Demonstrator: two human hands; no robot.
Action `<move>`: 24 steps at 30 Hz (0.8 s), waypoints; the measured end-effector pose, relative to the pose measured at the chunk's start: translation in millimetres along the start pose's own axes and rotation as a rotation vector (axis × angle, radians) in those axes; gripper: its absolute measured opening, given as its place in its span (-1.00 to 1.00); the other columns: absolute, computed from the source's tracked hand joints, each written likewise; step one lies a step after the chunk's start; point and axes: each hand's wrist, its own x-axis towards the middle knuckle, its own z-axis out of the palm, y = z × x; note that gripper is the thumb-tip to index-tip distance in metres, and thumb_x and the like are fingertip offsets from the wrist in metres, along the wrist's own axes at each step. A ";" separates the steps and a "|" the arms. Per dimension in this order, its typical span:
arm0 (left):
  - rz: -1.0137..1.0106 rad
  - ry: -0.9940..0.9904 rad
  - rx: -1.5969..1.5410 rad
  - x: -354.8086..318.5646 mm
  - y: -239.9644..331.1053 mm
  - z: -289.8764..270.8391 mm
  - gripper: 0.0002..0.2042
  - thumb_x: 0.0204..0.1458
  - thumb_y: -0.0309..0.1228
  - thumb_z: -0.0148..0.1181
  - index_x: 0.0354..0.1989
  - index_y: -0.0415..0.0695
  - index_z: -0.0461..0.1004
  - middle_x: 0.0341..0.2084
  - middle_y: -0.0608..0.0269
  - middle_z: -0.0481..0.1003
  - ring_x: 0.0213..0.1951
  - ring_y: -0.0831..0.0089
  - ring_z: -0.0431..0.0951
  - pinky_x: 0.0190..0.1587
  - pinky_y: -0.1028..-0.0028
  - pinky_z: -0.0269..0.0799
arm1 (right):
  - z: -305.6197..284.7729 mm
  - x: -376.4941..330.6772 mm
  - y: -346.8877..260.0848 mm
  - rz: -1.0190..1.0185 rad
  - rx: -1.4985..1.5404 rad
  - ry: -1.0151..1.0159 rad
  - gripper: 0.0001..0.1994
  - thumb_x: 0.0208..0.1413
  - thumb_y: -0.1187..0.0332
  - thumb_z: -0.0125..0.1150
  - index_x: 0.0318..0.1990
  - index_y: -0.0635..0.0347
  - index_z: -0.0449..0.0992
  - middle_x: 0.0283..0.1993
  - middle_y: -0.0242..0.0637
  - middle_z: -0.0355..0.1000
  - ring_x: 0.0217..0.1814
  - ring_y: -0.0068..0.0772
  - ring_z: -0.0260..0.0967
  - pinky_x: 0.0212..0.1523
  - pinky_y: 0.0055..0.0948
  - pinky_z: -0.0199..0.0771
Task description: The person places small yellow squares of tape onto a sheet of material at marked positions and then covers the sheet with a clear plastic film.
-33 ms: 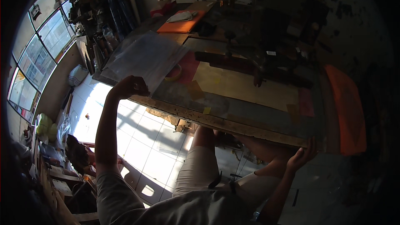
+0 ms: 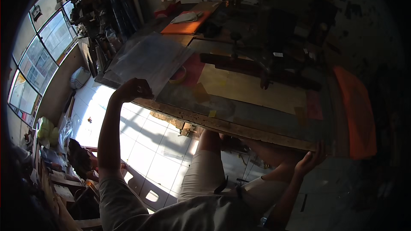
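Observation:
My left hand (image 2: 135,89) is curled closed at the front left edge of the workbench (image 2: 222,125), beside a stack of clear plastic sheets (image 2: 147,55). Whatever its fingers hold, if anything, is hidden. Against the bench's near right corner rests my right hand (image 2: 311,161), fingers stretched and thumb apart, gripping nothing that I can see. Between the hands a long pale yellow board (image 2: 257,87) lies flat on the dark bench top, with a pink piece (image 2: 314,105) at its right end. A roll of tape (image 2: 179,75) sits by the sheets, next to a red piece (image 2: 193,69).
A dark metal bar mechanism (image 2: 259,66) spans the far side of the board. Orange sheets (image 2: 185,26) with a white cloth-like item (image 2: 187,17) lie at the back left. An orange sheet (image 2: 357,113) hangs at the right end. My legs (image 2: 201,167) are under the bench.

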 end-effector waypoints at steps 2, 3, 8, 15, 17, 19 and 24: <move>-0.008 -0.017 -0.107 1.1 -6.3 0.7 -0.87 0.02 -0.39 0.59 -0.34 -0.08 0.72 -0.31 0.32 0.66 -0.22 0.41 0.70 -0.06 0.34 0.60 | 0.0 -1.5 0.7 0.003 -0.006 0.007 -0.41 0.57 -0.06 -0.28 0.43 0.15 0.42 0.50 -0.17 0.36 0.62 -0.02 0.16 0.63 0.29 -0.24; -0.006 -0.019 -0.107 2.4 -8.9 0.6 -0.87 0.02 -0.39 0.59 -0.34 -0.08 0.72 -0.31 0.32 0.66 -0.22 0.41 0.70 -0.06 0.34 0.60 | 0.0 -1.9 1.1 0.003 -0.010 0.012 -0.41 0.57 -0.06 -0.27 0.43 0.15 0.42 0.50 -0.17 0.37 0.62 -0.02 0.16 0.63 0.28 -0.24; -0.049 -0.003 0.071 -1.2 8.3 -1.0 -0.83 0.03 -0.30 0.60 -0.31 -0.07 0.74 -0.31 0.33 0.67 -0.21 0.39 0.70 -0.05 0.32 0.59 | 0.1 -1.3 2.6 0.003 -0.004 0.011 -0.41 0.56 -0.06 -0.27 0.43 0.15 0.42 0.50 -0.16 0.37 0.62 -0.02 0.17 0.63 0.27 -0.24; -0.041 -0.017 0.040 0.7 3.3 -1.3 -0.83 0.03 -0.30 0.61 -0.30 -0.06 0.75 -0.29 0.32 0.68 -0.21 0.40 0.70 -0.05 0.34 0.59 | 1.4 -1.7 2.9 0.010 -0.010 0.015 -0.41 0.56 -0.06 -0.28 0.41 0.16 0.44 0.49 -0.15 0.38 0.61 -0.02 0.19 0.64 0.25 -0.25; -0.048 -0.026 0.011 0.3 3.6 -2.2 -0.79 0.05 -0.29 0.61 -0.30 -0.11 0.72 -0.30 0.32 0.67 -0.18 0.44 0.68 -0.04 0.37 0.58 | 1.8 -1.2 2.9 0.004 -0.005 0.017 -0.41 0.56 -0.06 -0.28 0.41 0.16 0.44 0.49 -0.15 0.38 0.61 -0.02 0.19 0.64 0.25 -0.24; -0.047 -0.026 0.033 -0.5 1.8 -3.3 -0.79 0.05 -0.28 0.61 -0.29 -0.11 0.72 -0.29 0.31 0.67 -0.18 0.43 0.69 -0.03 0.37 0.58 | 2.6 -0.7 2.5 -0.003 0.003 0.020 -0.41 0.56 -0.06 -0.28 0.41 0.16 0.44 0.49 -0.14 0.38 0.61 -0.02 0.19 0.64 0.25 -0.24; -0.038 -0.028 0.046 0.1 4.2 -2.1 -0.78 0.06 -0.26 0.60 -0.28 -0.11 0.72 -0.27 0.30 0.68 -0.16 0.42 0.71 -0.04 0.36 0.59 | 0.4 1.4 0.9 -0.008 0.001 0.023 -0.40 0.56 -0.06 -0.28 0.40 0.17 0.44 0.49 -0.13 0.38 0.61 -0.01 0.18 0.64 0.25 -0.22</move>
